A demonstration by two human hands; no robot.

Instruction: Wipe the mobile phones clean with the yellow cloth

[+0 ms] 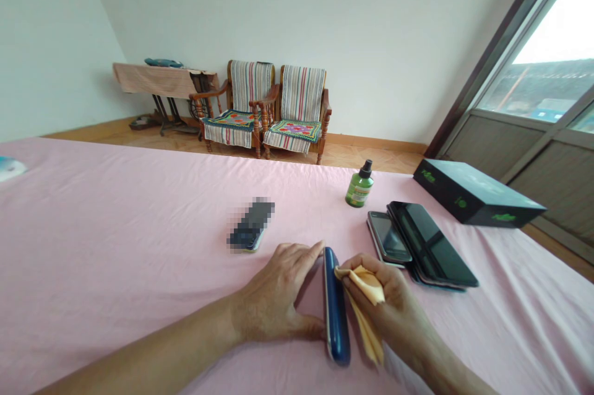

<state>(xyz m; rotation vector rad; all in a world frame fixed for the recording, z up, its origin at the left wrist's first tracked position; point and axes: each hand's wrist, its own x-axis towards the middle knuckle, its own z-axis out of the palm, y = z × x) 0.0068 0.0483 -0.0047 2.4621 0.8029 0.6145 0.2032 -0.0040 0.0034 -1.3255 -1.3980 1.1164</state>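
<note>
A dark blue phone stands on its long edge on the pink cloth-covered surface. My left hand grips it from the left, with the fingertips near the far end and the thumb nearer the close end. Pinched in my right hand is a yellow wiping cloth, which touches the blue side of the phone. One end of the cloth hangs down toward the pink cover. The side of the phone facing my left palm is hidden from view.
Another phone, partly pixelated, lies left of centre. Beyond my right hand are a smaller phone and a stacked black tablet. A green spray bottle and a black box stand farther back. Two wooden armchairs are by the wall.
</note>
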